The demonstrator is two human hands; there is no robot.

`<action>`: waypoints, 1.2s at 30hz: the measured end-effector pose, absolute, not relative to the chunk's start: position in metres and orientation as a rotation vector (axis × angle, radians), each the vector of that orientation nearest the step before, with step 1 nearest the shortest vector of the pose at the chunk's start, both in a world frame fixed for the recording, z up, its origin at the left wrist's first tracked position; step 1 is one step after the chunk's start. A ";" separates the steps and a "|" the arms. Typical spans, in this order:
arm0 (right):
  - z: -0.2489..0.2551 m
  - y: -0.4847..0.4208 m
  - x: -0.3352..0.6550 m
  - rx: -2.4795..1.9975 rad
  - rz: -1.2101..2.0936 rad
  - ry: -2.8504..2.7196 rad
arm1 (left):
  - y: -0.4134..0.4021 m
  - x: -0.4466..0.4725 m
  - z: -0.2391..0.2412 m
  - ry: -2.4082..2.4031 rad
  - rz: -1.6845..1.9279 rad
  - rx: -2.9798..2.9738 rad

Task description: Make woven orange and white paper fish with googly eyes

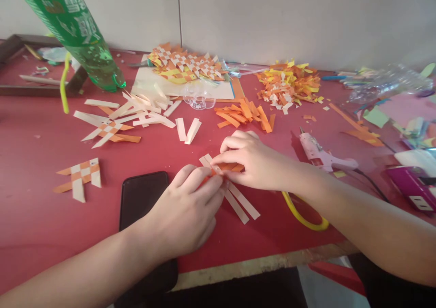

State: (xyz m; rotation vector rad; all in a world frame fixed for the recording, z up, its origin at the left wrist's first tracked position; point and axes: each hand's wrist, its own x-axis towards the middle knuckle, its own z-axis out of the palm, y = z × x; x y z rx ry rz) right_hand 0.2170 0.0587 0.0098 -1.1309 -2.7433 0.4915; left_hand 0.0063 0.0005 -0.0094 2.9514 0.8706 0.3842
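Left hand: fingertips of the left hand (190,203) are pinched together on the woven paper piece (245,202), near the middle of the worktop's (34,221) front edge.
Right hand: thumb and fingers of the right hand (250,160) are drawn narrow on the same piece, by its orange ends.
Piece in hand: seemingly mid-weave; two long cream ends slant toward the front edge, while fingers hide the crossing, so how much is interlaced I cannot tell.
Small checkered pieces: two look woven through, strip ends loose; one (85,174) lies toward the left edge, beyond the black phone (141,194), the other (111,128) farther back, touching cream strips.
Strips unused: cream strips (150,110) left of centre, two folded cream strips (193,131) beside them, orange strips (245,115) just beyond the right hand.
Larger checkered work: the most advanced by its look, a bristling orange, white and yellow mass (187,62) near the back edge.
Second heap: orange, yellow and white bits (289,85) right of it; whether joined or loose is unclear.
Glue gun: the pink glue gun (323,153) lies toward the right edge, untouched.
Overall: judging by the strips left, plenty remains; no final count shows.
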 end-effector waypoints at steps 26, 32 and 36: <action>0.005 0.067 0.221 -1.175 0.619 -2.697 | 0.003 0.004 -0.013 1.065 0.722 2.728; 0.005 0.068 0.220 -1.168 0.630 -2.690 | 0.005 0.006 -0.014 1.014 0.694 2.792; 0.004 0.070 0.221 -1.165 0.639 -2.691 | 0.003 0.008 -0.012 0.989 0.658 2.852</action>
